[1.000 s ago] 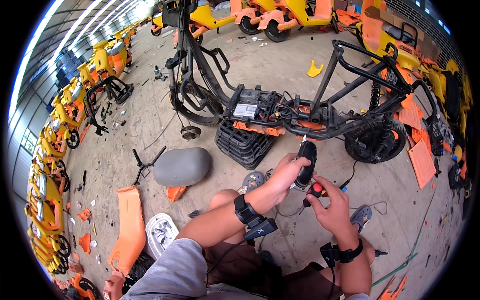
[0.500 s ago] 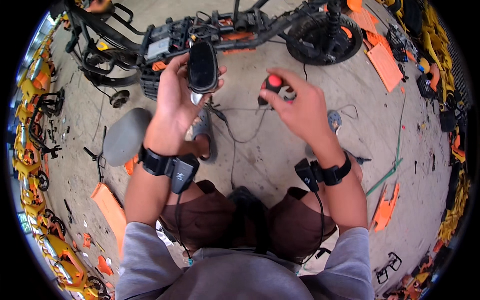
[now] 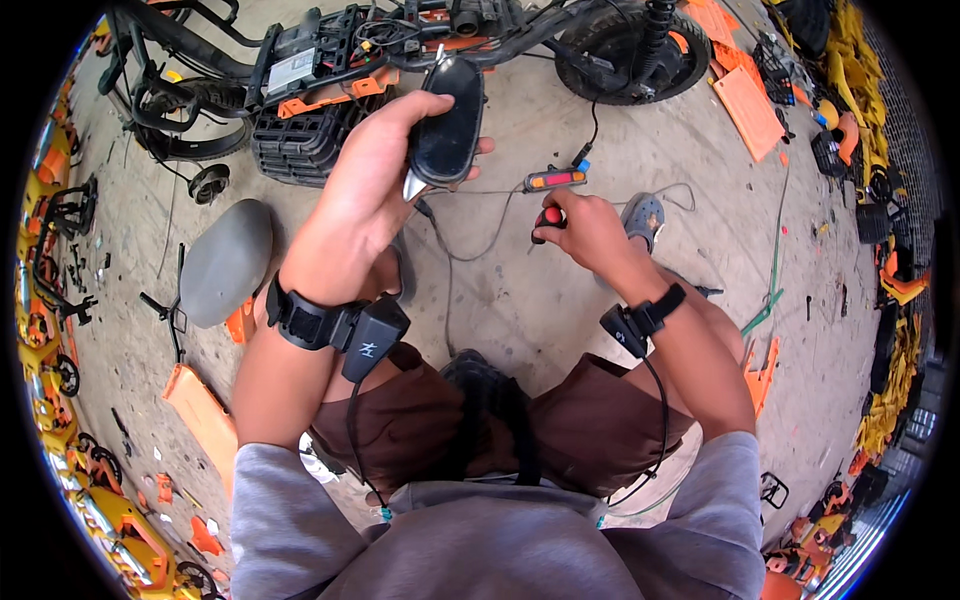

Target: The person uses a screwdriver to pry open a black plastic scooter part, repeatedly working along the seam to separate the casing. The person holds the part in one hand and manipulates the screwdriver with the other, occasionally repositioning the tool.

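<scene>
My left hand (image 3: 375,165) is closed round an elongated oval part with a glossy black face (image 3: 447,125) and a silvery edge, much like a display unit. The thumb presses on its face and fingertips curl round its right side. My right hand (image 3: 598,232), lower and to the right, grips a red and black screwdriver handle (image 3: 550,217); the thin tip seems to point downward. Just beyond that hand a red and orange tail light (image 3: 556,179) lies on the floor, by a dark cable with a blue connector (image 3: 583,162).
A stripped black motorbike frame (image 3: 390,65) stretches across the far side, with its wheel (image 3: 633,60) at the right. A grey seat (image 3: 228,262) lies at the left. Orange panels (image 3: 750,112) are strewn about, and thin wires (image 3: 470,255) cross the concrete floor.
My left hand has moved up and right, tilting the glossy oval part. The right hand has come down and nearer with the screwdriver, uncovering the tail light.
</scene>
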Demonstrator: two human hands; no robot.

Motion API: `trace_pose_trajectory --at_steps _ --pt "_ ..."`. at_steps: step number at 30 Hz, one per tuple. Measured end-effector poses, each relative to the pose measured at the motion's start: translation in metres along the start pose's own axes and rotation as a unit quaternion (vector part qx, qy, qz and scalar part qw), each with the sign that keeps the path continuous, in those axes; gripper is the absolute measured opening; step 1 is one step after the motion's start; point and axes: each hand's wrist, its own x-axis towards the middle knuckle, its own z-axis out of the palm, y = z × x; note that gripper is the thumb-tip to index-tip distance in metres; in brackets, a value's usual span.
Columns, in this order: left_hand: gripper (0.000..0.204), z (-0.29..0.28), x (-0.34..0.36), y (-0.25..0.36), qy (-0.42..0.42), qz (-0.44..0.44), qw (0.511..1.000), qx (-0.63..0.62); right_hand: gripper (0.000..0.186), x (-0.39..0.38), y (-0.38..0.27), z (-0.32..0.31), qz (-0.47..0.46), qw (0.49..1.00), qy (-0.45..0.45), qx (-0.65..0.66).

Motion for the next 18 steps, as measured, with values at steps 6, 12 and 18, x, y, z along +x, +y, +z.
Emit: trace_pose_trajectory --at_steps 6,12,18 --pt "0.035 0.002 -0.006 -0.006 -0.017 0.016 1.0 -0.014 0.037 -0.009 0.05 0.092 0.101 0.993 -0.02 -0.051" --pt "0.03 -0.003 -0.01 -0.005 0.003 0.002 1.0 0.019 0.039 -0.03 0.054 0.117 0.221 0.972 0.071 0.026" --pt "0.03 -0.004 -0.013 -0.003 0.012 0.021 1.0 0.018 0.047 -0.046 0.07 0.112 0.327 0.942 -0.06 -0.054"
